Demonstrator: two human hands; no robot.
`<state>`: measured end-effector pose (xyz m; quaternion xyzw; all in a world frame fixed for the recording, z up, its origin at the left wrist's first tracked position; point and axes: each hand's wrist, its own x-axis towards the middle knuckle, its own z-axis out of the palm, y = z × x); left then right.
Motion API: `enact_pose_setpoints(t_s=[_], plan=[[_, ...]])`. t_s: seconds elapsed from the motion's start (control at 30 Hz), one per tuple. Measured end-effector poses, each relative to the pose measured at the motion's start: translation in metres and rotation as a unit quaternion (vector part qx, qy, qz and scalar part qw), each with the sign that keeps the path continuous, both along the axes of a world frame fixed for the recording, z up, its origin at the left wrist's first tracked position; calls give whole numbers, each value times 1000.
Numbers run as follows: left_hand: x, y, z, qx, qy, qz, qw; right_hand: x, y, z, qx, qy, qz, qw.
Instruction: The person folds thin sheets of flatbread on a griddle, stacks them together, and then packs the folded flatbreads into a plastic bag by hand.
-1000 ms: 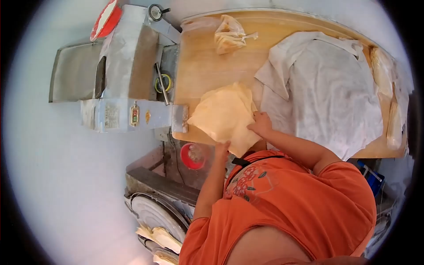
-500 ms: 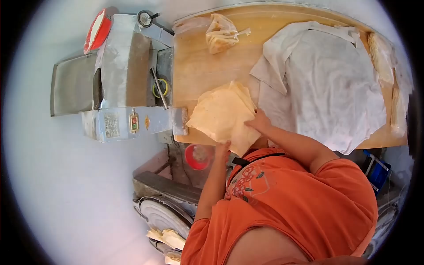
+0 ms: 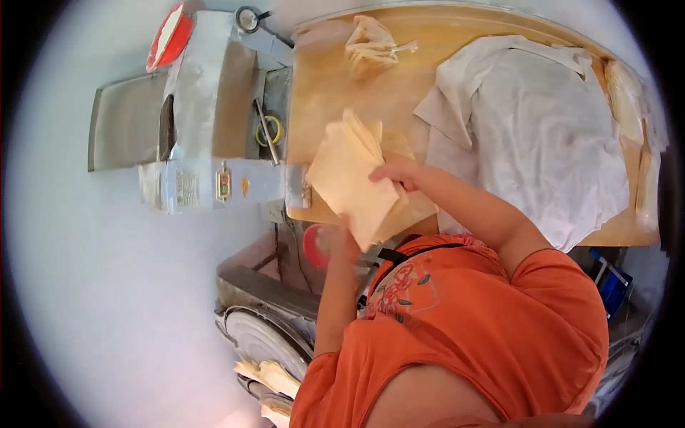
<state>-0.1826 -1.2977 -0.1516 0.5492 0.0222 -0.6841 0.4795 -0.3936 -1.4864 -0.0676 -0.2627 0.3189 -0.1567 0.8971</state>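
We start with the wooden table, whose right side bears a grey cloth, spread wide perhaps as a cover; what lies beneath is hidden from us. Beside its left end stands a metal machine. The pale sheets are at the table's near edge, jutting past it, probably so both hands can reach them; we cannot make out whether the top layers are folded or merely lifted. A red basin sits lower down, partly blocked by the left arm, and a tied bag lies near the far edge. The right hand is clamped on the sheets' right side, seemingly keeping layers together. The left hand blurs at their lower-left edge, so we cannot tell whether it grips.
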Motion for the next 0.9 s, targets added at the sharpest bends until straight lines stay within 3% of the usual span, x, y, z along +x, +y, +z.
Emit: enact_pose_setpoints(t_s=[0.1, 0.17, 0.23, 0.3, 0.37, 0.4, 0.43, 0.5, 0.57, 0.63, 0.7, 0.77, 0.83, 0.87, 0.9], plan=[[23, 16, -1, -16, -156, 14, 988, -9, -23, 65, -21, -62, -13, 998], [30, 27, -34, -2, -273, -9, 962, -26, -31, 109, -87, -125, -63, 986], [32, 33, -69, 31, -226, -86, 970, -47, -41, 128, -93, -123, -84, 985], [9, 27, -68, 46, -194, -119, 973, -77, -40, 150, -140, -46, -145, 978], [-35, 8, -24, 85, -219, -110, 966, -117, -46, 138, -136, -73, -182, 971], [-45, 9, -28, 84, -214, -106, 968, -141, -46, 127, -108, -76, -192, 972], [-54, 10, -32, 24, -272, -88, 958, -162, -40, 118, -128, -75, -213, 966], [-63, 6, -25, -38, -328, -64, 942, -228, -33, 54, -16, 3, -251, 968], [-70, -2, 6, 66, -428, -152, 888, -266, -8, 23, 46, 14, -262, 964], [-66, 1, -12, 43, -396, -120, 909, -316, 15, -45, 53, 92, -301, 947], [-60, 4, -37, 19, -365, -90, 926, -321, 43, -69, 52, 148, -326, 932], [-54, 4, -55, 36, -256, -28, 966, -322, 47, -72, 53, 202, -349, 913], [-61, 3, -43, 13, -243, -19, 970, -309, 46, -54, -52, 320, -350, 879], [-65, -1, -34, -12, -229, -10, 973, -298, 43, -44, -52, 320, -348, 879], [-66, -5, -28, -11, -228, -7, 974, -283, 39, -30, -178, 386, -353, 834]])
